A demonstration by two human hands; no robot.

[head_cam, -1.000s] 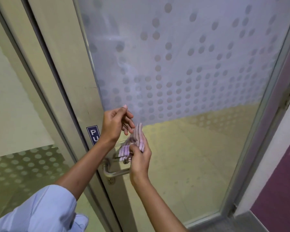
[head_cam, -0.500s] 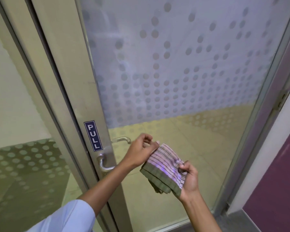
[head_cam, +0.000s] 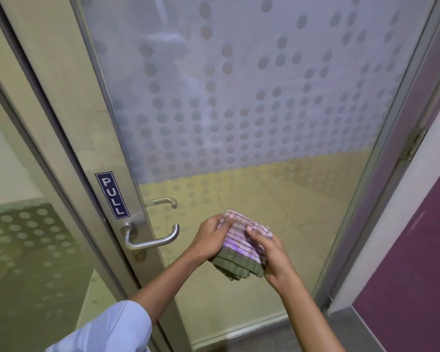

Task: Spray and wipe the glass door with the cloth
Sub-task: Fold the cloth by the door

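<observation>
The glass door point(head_cam: 252, 110) fills the view, frosted with a dot pattern on its upper part and clear lower down. A folded striped cloth point(head_cam: 239, 252), pink with a green border, is held in front of the lower pane, a little away from the glass. My left hand point(head_cam: 211, 237) grips its upper left corner, thumb on top. My right hand point(head_cam: 267, 255) holds its right side from below, fingers over the fabric. No spray bottle is in view.
A metal lever handle point(head_cam: 150, 240) and a blue PULL sign point(head_cam: 112, 194) sit on the door's left frame, just left of my hands. A fixed glass panel point(head_cam: 23, 237) stands further left. A hinge point(head_cam: 414, 143) and a purple wall point(head_cam: 417, 262) lie to the right.
The cloth came away from the door handle and moved down and right. It was unfolded wider, and both hands now hold it closer together in front of the lower pane.
</observation>
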